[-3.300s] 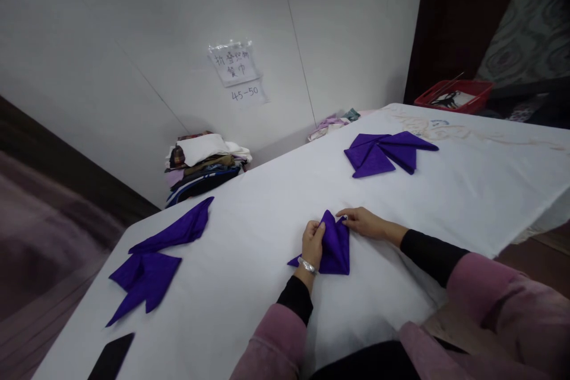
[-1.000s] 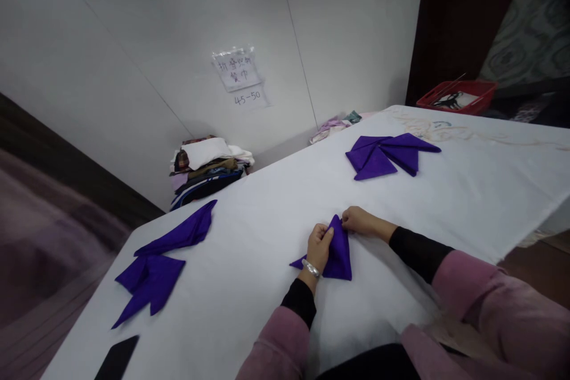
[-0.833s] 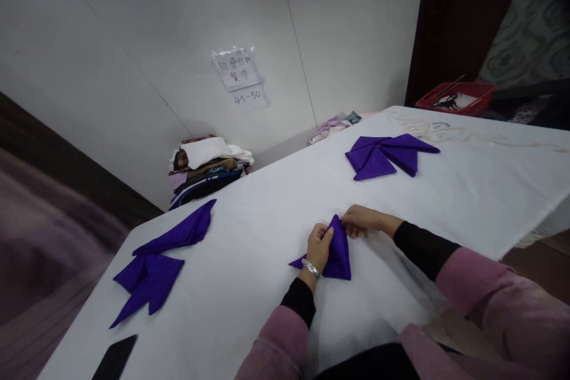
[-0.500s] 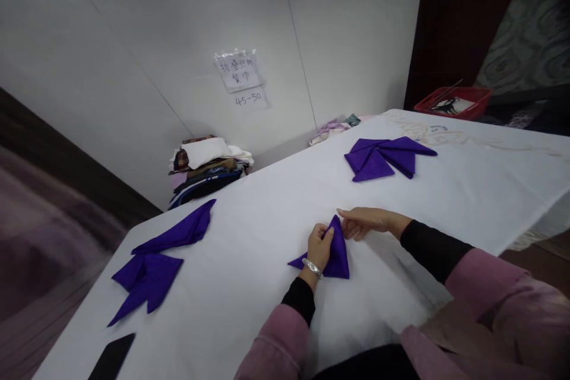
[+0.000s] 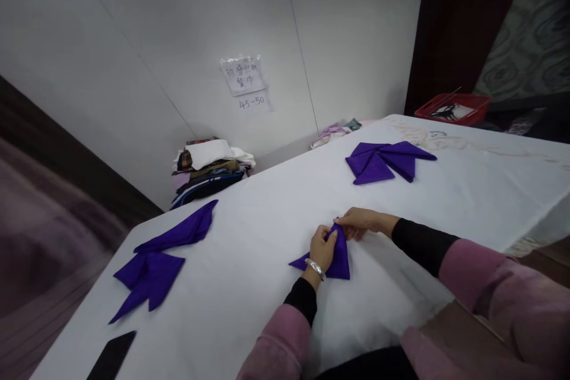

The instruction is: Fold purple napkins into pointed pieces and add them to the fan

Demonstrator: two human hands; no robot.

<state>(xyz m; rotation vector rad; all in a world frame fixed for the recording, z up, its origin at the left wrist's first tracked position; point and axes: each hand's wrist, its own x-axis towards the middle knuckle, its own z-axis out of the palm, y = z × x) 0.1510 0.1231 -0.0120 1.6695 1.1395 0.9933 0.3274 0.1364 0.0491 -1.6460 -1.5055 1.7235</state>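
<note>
While the left hand point(image 5: 321, 246) lies on the purple napkin point(image 5: 339, 256) with fingers curled against its left flank, the right hand point(image 5: 358, 222) pinches the napkin's top point between thumb and fingers — both hands closed on cloth, neither spread. Napkin sits on the white tablecloth point(image 5: 267, 249) near the front edge, directly ahead of the person, folded to a narrow triangle. Long axis runs near to far; apex points away toward the wall, wide base toward the person, one corner poking out left under the wrist and its silver bracelet point(image 5: 315, 268). Risk, as a judgement: cloth is soft, so if the apex pinch slips or the left hand lifts, the layers likely spring open and the crease drifts off-centre; dragging could also rumple the tablecloth. Front left — a dark flat object point(image 5: 111, 356), then two purple napkins point(image 5: 155, 261). Farther right, a folded purple pair point(image 5: 385, 159). Beyond: a stack of fabrics point(image 5: 209, 163), paper sign point(image 5: 244, 77), red basket point(image 5: 452, 110).
</note>
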